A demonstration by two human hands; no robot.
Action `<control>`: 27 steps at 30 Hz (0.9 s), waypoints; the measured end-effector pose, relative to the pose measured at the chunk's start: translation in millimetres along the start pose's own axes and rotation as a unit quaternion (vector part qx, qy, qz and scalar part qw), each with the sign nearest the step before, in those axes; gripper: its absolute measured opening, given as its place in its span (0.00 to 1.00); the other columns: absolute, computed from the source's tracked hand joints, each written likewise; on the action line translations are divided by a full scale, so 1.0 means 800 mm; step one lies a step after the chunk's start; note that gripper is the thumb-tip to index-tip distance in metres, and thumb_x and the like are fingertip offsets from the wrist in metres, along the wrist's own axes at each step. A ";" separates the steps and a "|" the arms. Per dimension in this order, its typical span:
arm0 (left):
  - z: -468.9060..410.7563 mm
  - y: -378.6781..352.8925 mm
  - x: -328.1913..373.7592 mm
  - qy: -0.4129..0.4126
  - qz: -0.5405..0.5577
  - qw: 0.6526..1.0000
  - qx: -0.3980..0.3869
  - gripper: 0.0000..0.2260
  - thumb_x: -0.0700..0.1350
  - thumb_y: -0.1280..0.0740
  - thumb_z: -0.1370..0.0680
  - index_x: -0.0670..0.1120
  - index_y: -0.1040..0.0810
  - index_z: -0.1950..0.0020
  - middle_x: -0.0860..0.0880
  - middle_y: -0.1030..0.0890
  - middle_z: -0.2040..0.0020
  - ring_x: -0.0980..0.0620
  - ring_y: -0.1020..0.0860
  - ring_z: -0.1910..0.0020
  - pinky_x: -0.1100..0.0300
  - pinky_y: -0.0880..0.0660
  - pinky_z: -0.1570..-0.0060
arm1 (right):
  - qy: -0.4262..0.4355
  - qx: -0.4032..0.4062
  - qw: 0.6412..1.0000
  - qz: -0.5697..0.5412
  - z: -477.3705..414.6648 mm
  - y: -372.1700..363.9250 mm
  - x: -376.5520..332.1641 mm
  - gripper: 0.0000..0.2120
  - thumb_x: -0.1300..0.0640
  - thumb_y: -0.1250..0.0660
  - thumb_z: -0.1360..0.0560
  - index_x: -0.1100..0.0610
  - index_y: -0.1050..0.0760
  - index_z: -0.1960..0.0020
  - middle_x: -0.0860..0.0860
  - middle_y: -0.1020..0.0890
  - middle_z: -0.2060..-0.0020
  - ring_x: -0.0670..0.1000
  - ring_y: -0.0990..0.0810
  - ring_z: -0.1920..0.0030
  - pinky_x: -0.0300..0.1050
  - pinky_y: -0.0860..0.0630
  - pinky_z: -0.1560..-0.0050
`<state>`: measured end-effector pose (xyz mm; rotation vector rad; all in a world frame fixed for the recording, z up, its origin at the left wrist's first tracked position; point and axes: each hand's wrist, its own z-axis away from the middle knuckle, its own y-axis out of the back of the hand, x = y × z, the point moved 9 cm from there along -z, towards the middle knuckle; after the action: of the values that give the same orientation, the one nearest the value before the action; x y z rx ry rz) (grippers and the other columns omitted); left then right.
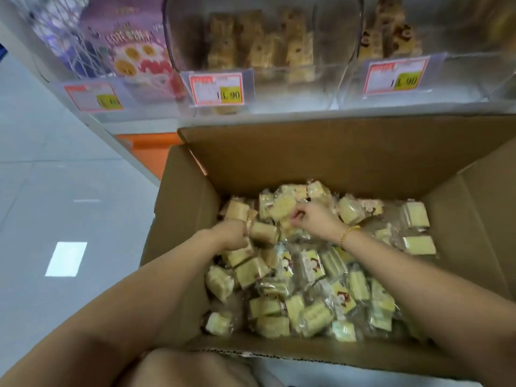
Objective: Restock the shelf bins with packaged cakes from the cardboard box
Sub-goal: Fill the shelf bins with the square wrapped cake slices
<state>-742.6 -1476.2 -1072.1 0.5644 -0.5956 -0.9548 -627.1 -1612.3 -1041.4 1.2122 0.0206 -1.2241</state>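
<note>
An open cardboard box sits below the shelf, holding several clear-wrapped yellow cakes. My left hand is inside the box at its left side and grips a bunch of wrapped cakes. My right hand, with a gold bracelet on the wrist, pinches the wrapper of a cake near the back of the pile. Above the box stands a clear shelf bin partly filled with similar cakes.
A second clear bin with cakes stands to the right, and a wire basket with a purple snack bag to the left. Price tags hang on the bin fronts. White tiled floor lies to the left.
</note>
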 end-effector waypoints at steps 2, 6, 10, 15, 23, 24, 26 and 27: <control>-0.009 -0.024 -0.021 0.027 -0.028 0.999 -0.025 0.20 0.41 0.37 0.21 0.42 0.33 0.30 0.42 0.28 0.35 0.45 0.27 0.38 0.57 0.29 0.43 | 0.001 -0.059 0.998 0.002 -0.003 -0.057 0.010 0.10 0.57 0.31 0.24 0.55 0.22 0.43 0.53 0.19 0.46 0.48 0.20 0.52 0.43 0.23 0.50; -0.018 -0.063 -0.037 0.004 -0.052 0.998 -0.033 0.29 0.40 0.36 0.23 0.43 0.44 0.24 0.41 0.32 0.30 0.46 0.30 0.34 0.59 0.32 0.37 | 0.186 -0.146 0.955 0.181 0.011 -0.154 -0.027 0.27 0.65 0.36 0.25 0.48 0.33 0.28 0.50 0.31 0.30 0.51 0.30 0.36 0.47 0.27 0.41; -0.029 -0.091 -0.045 -0.003 -0.026 1.000 -0.012 0.31 0.40 0.38 0.21 0.40 0.49 0.22 0.40 0.37 0.26 0.45 0.30 0.33 0.60 0.32 0.37 | 0.229 -0.162 0.925 0.257 0.009 -0.190 -0.025 0.41 0.73 0.38 0.30 0.45 0.44 0.24 0.52 0.44 0.24 0.56 0.44 0.25 0.57 0.31 0.34; -0.042 -0.091 -0.049 0.015 -0.018 0.998 0.056 0.27 0.41 0.40 0.20 0.39 0.46 0.24 0.39 0.30 0.31 0.45 0.27 0.36 0.61 0.31 0.40 | 0.266 -0.118 0.919 0.266 0.004 -0.190 -0.042 0.30 0.59 0.31 0.27 0.54 0.38 0.28 0.54 0.33 0.33 0.54 0.36 0.34 0.49 0.32 0.35; -0.042 -0.101 -0.044 0.034 -0.018 0.999 0.033 0.41 0.43 0.28 0.26 0.41 0.52 0.22 0.39 0.36 0.28 0.42 0.29 0.34 0.53 0.28 0.38 | -0.052 -0.125 0.974 -0.183 0.023 -0.106 0.044 0.18 0.51 0.31 0.26 0.51 0.32 0.39 0.47 0.23 0.50 0.45 0.22 0.55 0.38 0.24 0.59; -0.042 -0.098 -0.044 0.041 -0.005 0.998 0.039 0.39 0.43 0.28 0.27 0.41 0.49 0.24 0.39 0.33 0.31 0.42 0.27 0.36 0.53 0.26 0.40 | -0.102 -0.139 0.954 -0.247 0.024 -0.107 0.056 0.16 0.51 0.33 0.24 0.51 0.32 0.38 0.48 0.23 0.52 0.48 0.20 0.56 0.39 0.23 0.58; -0.044 -0.090 -0.047 0.070 0.070 0.994 0.036 0.36 0.43 0.27 0.28 0.42 0.43 0.27 0.41 0.26 0.38 0.44 0.24 0.42 0.55 0.24 0.50 | -0.194 -0.175 0.899 -0.352 0.029 -0.115 0.077 0.16 0.49 0.38 0.21 0.53 0.33 0.36 0.50 0.24 0.52 0.51 0.21 0.58 0.42 0.23 0.57; -0.043 -0.086 -0.049 0.094 0.143 0.985 0.022 0.34 0.43 0.26 0.29 0.44 0.40 0.29 0.42 0.24 0.41 0.45 0.22 0.45 0.57 0.24 0.55 | -0.236 -0.188 0.872 -0.385 0.032 -0.120 0.087 0.19 0.47 0.38 0.21 0.54 0.32 0.34 0.52 0.24 0.51 0.52 0.22 0.58 0.42 0.24 0.58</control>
<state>-776.2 -1467.6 -1151.6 0.5833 -0.5124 -0.6110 -680.7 -1664.4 -1137.0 0.5228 0.3953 -2.0768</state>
